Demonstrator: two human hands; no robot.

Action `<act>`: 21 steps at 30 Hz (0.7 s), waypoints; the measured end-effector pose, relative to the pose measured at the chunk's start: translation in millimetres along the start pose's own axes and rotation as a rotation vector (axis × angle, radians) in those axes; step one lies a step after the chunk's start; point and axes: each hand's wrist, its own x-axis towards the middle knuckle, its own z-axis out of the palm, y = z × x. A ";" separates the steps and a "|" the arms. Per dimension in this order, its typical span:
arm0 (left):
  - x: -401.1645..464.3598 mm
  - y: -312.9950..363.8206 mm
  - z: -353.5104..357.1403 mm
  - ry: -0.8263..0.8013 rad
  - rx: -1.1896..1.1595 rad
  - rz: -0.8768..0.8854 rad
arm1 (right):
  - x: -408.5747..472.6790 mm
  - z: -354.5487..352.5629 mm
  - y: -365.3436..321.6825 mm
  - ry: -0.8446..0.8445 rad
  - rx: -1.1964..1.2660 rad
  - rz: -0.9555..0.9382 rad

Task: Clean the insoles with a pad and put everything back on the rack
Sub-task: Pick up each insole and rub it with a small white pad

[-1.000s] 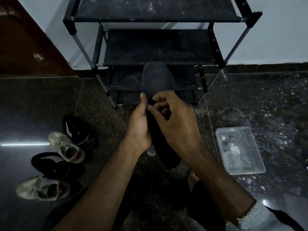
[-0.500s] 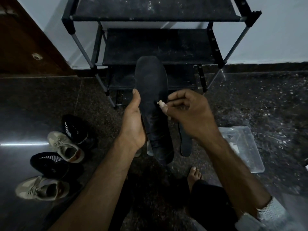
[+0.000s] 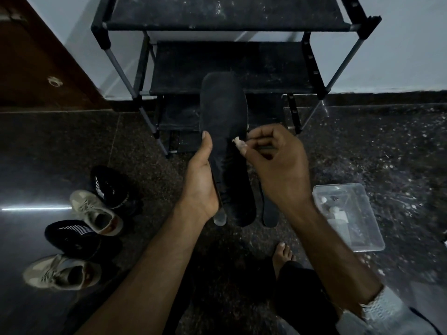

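My left hand (image 3: 202, 182) grips a black insole (image 3: 223, 112) by its left edge and holds it upright, toe end up, in front of the rack (image 3: 232, 66). My right hand (image 3: 278, 163) pinches a small pale pad (image 3: 236, 142) between thumb and fingers and presses it to the insole's right side near the middle. A second black insole (image 3: 268, 213) lies on the floor under my right wrist. A pale insole tip (image 3: 220, 218) shows below my left hand.
A black metal rack with dusty fabric shelves stands against the wall. Two black shoes (image 3: 110, 187) (image 3: 72, 238) and two beige sneakers (image 3: 96, 211) (image 3: 63, 272) lie on the dark floor at left. A clear plastic box (image 3: 348, 216) sits at right. A bare foot (image 3: 284, 256) is below centre.
My right hand has slid off the insole's middle to its right edge, baring the pad. The insole has risen and tilted more upright, and the second insole on the floor has come into sight.
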 end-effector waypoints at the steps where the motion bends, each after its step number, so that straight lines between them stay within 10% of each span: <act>1: 0.1 0.7 -0.2 0.005 -0.004 0.003 | -2.1 1.5 -0.6 -0.006 -0.074 -0.018; 9: -0.5 6.7 -3.9 0.029 -0.055 0.030 | -23.8 24.0 -14.3 -0.179 -0.204 -0.158; 15: -1.8 1.6 0.1 -0.026 -0.033 -0.027 | -4.9 4.3 -3.1 0.018 -0.290 -0.135; 21: -0.3 7.2 -3.2 0.047 -0.018 0.006 | -22.5 21.7 -17.0 -0.256 -0.138 -0.108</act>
